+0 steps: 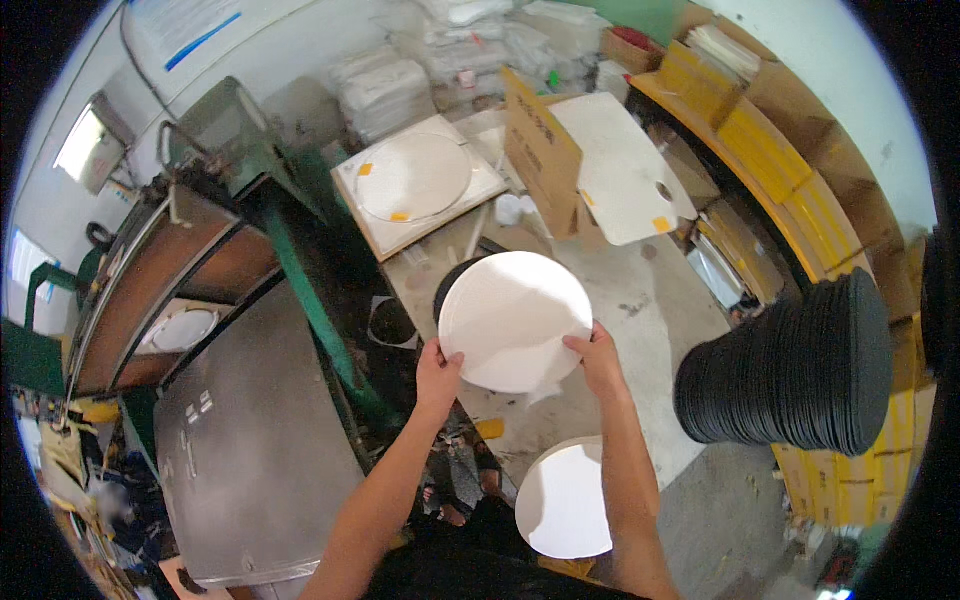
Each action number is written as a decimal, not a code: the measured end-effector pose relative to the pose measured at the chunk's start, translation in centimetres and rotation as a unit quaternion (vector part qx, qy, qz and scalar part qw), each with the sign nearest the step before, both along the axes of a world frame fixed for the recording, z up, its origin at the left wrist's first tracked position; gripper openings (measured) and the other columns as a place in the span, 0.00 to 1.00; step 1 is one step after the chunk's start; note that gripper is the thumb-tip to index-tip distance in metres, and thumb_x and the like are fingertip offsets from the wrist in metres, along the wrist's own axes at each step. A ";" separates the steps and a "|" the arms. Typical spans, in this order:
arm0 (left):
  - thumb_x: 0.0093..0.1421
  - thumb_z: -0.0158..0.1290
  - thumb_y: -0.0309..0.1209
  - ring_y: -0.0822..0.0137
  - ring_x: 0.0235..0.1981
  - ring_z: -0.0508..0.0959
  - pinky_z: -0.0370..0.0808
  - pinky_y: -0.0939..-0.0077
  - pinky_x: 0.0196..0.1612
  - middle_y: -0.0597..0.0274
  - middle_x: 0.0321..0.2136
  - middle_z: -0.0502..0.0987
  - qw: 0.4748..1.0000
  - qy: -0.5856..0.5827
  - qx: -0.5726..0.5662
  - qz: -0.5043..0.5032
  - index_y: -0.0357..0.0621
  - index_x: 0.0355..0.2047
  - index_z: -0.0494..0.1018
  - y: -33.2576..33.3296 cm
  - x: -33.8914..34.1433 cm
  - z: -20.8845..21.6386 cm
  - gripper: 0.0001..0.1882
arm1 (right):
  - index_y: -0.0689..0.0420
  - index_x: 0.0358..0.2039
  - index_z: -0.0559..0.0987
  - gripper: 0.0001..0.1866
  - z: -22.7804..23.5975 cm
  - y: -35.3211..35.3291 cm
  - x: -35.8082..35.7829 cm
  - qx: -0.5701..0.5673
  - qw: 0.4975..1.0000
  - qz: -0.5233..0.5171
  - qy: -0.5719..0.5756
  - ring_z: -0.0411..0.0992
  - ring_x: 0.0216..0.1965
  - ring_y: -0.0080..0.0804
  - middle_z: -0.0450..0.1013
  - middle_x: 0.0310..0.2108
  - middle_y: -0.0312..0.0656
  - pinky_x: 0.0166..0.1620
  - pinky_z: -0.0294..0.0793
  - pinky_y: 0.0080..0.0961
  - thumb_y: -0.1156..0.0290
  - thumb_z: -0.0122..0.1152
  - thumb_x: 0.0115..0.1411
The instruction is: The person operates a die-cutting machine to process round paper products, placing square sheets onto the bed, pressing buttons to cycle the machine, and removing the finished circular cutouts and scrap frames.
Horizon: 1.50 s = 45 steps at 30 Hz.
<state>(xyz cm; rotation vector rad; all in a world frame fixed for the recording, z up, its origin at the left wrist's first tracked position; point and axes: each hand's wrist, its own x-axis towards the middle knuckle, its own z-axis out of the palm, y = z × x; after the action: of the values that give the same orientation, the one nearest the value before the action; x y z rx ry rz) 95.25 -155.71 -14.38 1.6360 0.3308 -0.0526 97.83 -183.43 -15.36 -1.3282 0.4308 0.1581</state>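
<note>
A round white disc (515,320) is held level in front of me by both hands. My left hand (438,375) pinches its near left edge, thumb on top. On the right edge, my right hand (597,360) grips it the same way. Part of a dark round thing (447,288) peeks out behind the disc's left side; the rest is hidden. Closer to my body lies a white round piece (562,500), partly covered by my right forearm. A tall stack of black discs (780,365) stands on the right.
The worktable (640,300) bears a square board (355,190) with a round plate and orange tape, an upright cardboard piece (540,150) and a white panel (625,170). Left stands a green-framed machine (315,310) beside a grey metal surface (260,440). Cardboard boxes (790,170) line the right.
</note>
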 end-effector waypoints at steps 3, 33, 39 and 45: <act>0.63 0.47 0.18 0.69 0.44 0.74 0.69 0.74 0.51 0.62 0.42 0.74 0.990 0.004 -0.124 -0.065 0.42 0.48 0.67 -3.5 -0.5 2.4 0.14 | 0.62 0.48 0.76 0.20 1.5 -5.3 -3.2 0.021 0.999 0.007 -0.043 0.74 0.42 0.32 0.77 0.42 0.41 0.50 0.71 0.28 0.82 0.62 0.52; 0.62 0.52 0.23 0.68 0.40 0.77 0.73 0.71 0.44 0.54 0.40 0.78 0.931 -0.127 -0.066 -0.334 0.33 0.47 0.67 -13.0 -8.9 7.4 0.14 | 0.62 0.48 0.77 0.14 12.4 -10.7 -26.7 -0.199 0.965 -0.135 -0.102 0.75 0.37 0.25 0.78 0.38 0.39 0.41 0.76 0.26 0.73 0.60 0.62; 0.59 0.53 0.24 0.67 0.37 0.77 0.73 0.71 0.42 0.57 0.38 0.77 0.914 0.072 -0.126 -0.380 0.33 0.47 0.68 -11.3 -16.4 3.6 0.15 | 0.63 0.43 0.77 0.16 7.8 -10.0 -36.8 -0.194 0.972 -0.131 0.034 0.72 0.30 0.22 0.77 0.30 0.36 0.30 0.71 0.23 0.66 0.66 0.58; 0.57 0.55 0.26 0.63 0.40 0.79 0.79 0.66 0.38 0.53 0.40 0.77 0.929 0.045 -0.064 -0.362 0.33 0.50 0.69 -9.2 -21.2 -3.1 0.20 | 0.63 0.40 0.76 0.19 1.6 -9.2 -38.9 -0.253 0.952 -0.158 0.064 0.73 0.29 0.28 0.76 0.29 0.40 0.32 0.73 0.28 0.64 0.69 0.53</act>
<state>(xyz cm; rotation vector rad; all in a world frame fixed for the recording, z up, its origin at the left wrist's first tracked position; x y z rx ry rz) 74.07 -164.94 -17.49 1.5500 -0.2211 -0.6945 58.96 -192.67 -13.76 -1.7339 0.8270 -0.1457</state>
